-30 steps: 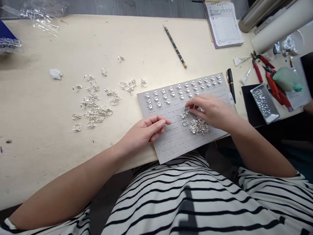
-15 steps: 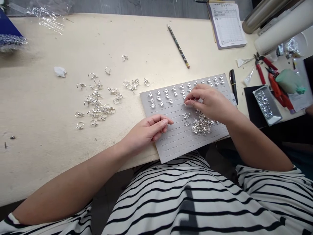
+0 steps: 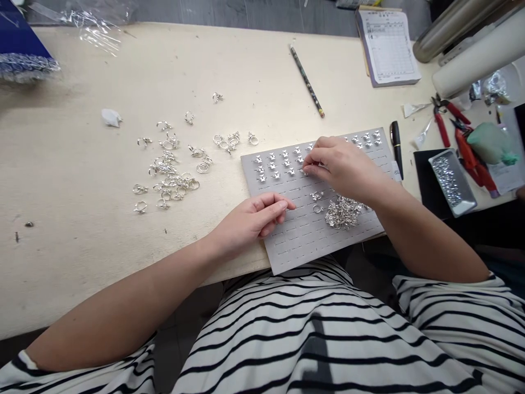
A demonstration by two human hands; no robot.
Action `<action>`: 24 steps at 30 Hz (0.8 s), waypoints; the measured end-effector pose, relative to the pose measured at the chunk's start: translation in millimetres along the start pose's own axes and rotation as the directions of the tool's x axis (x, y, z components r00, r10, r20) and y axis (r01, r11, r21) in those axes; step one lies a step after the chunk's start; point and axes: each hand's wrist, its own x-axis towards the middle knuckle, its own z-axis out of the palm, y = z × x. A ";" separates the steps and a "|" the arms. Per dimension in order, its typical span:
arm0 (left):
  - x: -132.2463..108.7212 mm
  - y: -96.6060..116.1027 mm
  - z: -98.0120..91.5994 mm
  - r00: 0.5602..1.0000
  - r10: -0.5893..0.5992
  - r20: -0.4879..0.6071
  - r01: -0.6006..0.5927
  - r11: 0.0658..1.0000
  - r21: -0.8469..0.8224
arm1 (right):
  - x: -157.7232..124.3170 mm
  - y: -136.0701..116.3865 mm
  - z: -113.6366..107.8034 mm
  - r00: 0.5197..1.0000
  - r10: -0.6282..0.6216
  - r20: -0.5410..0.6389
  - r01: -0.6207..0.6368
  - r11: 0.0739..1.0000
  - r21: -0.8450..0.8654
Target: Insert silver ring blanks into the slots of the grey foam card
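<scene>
Evidently, the grey board [image 3: 303, 254] is part-filled: seated rings [image 3: 261, 178] line its upper rows, the right hand [image 3: 342, 164] pinches a half-hidden ring [image 3: 304, 171] there, the left hand [image 3: 252, 219], fingers together, lies by bare slots [image 3: 293, 238], and a loose pile [image 3: 342, 212] plus scattered rings [image 3: 181, 191] on the worktop [image 3: 82, 191] lie unseated.

Right hand [image 3: 346, 166] hides part of ring rows [image 3: 285, 162] — notepad [image 3: 391, 52] writing too small — blue packet [image 3: 18, 38] cut by left edge.

the right hand [image 3: 348, 167] moves toward ten o'clock, bringing a ring [image 3: 302, 171] from beside the loose pile [image 3: 343, 212] to the third row [image 3: 276, 175]
</scene>
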 end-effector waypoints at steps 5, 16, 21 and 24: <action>-0.4 0.5 0.2 1.000 0.001 -0.006 -0.001 1.000 -0.010 | 4.0 3.6 6.1 0.997 0.008 -0.071 -0.008 1.000 0.004; -0.6 0.2 0.7 1.000 -0.013 -0.017 0.013 1.000 -0.003 | -23.0 -8.0 -3.9 0.982 0.105 -0.155 -0.101 0.994 0.032; -0.2 1.2 0.9 1.000 -0.011 -0.020 0.011 1.000 0.021 | -57.4 -9.0 -2.3 0.993 0.096 -0.073 -0.091 0.994 0.068; -0.1 1.3 1.0 1.000 -0.008 -0.019 0.008 1.000 0.004 | -64.8 -5.7 8.2 0.996 0.055 -0.063 -0.050 0.996 0.072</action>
